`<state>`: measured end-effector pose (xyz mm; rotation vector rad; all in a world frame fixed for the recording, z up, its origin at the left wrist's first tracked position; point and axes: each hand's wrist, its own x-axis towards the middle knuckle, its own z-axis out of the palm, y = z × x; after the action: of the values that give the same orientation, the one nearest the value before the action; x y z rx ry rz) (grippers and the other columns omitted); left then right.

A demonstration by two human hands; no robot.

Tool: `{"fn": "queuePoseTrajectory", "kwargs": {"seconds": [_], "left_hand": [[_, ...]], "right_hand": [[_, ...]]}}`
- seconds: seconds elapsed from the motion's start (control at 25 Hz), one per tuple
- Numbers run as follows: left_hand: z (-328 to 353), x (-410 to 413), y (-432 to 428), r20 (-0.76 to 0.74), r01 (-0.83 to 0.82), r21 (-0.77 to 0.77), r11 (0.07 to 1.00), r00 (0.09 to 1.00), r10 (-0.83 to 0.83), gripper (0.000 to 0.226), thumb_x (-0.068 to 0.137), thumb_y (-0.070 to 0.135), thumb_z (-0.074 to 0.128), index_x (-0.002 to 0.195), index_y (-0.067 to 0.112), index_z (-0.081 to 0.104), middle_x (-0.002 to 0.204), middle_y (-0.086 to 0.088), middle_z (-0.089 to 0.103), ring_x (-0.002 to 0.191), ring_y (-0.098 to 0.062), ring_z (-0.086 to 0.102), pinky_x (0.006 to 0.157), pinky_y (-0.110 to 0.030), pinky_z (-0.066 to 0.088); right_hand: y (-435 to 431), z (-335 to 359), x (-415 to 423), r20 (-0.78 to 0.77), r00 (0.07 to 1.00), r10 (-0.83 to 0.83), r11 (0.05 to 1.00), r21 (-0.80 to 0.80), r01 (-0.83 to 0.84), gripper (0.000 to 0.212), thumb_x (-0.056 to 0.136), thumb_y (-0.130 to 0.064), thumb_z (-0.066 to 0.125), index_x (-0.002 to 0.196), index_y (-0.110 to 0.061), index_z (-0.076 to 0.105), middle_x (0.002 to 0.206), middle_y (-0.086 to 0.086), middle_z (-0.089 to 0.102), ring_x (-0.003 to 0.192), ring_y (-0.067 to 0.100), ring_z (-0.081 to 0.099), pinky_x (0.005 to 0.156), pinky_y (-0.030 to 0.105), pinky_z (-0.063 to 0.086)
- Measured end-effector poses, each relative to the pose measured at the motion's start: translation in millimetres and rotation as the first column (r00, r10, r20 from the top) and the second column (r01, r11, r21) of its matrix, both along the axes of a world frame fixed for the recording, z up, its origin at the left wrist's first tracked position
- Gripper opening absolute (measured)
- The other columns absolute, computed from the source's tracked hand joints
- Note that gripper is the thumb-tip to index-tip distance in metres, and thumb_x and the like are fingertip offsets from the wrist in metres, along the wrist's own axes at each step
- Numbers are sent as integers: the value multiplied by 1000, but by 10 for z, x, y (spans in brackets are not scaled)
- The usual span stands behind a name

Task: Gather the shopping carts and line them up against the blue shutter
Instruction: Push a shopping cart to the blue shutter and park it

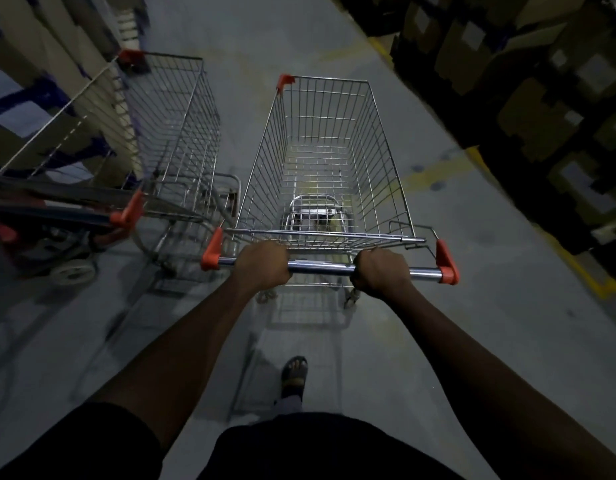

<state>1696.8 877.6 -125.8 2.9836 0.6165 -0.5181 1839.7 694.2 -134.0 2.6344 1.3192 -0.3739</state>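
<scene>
An empty wire shopping cart (325, 157) with orange corner caps stands straight ahead of me on the grey floor. My left hand (263, 265) grips its chrome handle bar (320, 267) left of centre. My right hand (381, 270) grips the same bar right of centre. A second empty wire cart (175, 133) stands to the left, roughly parallel, its basket close beside the first. No blue shutter is in view.
Blue racking with cardboard boxes (40, 98) lines the left side. Stacked dark cartons (542, 98) line the right, behind a yellow floor line (576, 265). Another trolley's dark frame and wheel (71, 271) sits at the left edge. My sandalled foot (294, 370) is below the cart.
</scene>
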Motion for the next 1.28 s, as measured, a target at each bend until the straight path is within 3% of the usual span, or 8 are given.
{"fn": "queuePoseTrajectory", "kwargs": {"seconds": [0.36, 0.64, 1.28], "left_hand": [[-24, -826, -857, -50, -22, 41, 999, 998, 24, 31, 77, 39, 55, 94, 17, 70, 96, -5, 71, 94, -26, 66, 78, -36, 52], [-5, -1481, -1568, -28, -62, 42, 997, 998, 63, 31, 75, 38, 55, 92, 17, 69, 96, -6, 71, 95, -27, 66, 82, -37, 50], [39, -3650, -2707, -22, -170, -17, 985, 985, 170, 32, 76, 42, 59, 94, 18, 68, 98, -6, 70, 93, -26, 66, 78, -35, 50]], "right_hand": [[-837, -58, -760, -28, 998, 64, 997, 38, -63, 19, 77, -31, 58, 85, -14, 63, 87, 11, 68, 80, 33, 65, 63, 32, 43], [-1511, -59, -1347, -18, 995, 99, 994, 47, -98, 28, 76, -40, 58, 89, -16, 66, 87, 8, 67, 80, 32, 65, 65, 33, 48], [-2581, 11, -3462, -9, 979, 205, 977, 58, -204, 27, 80, -40, 55, 86, -17, 66, 84, 10, 66, 76, 32, 64, 61, 31, 43]]}}
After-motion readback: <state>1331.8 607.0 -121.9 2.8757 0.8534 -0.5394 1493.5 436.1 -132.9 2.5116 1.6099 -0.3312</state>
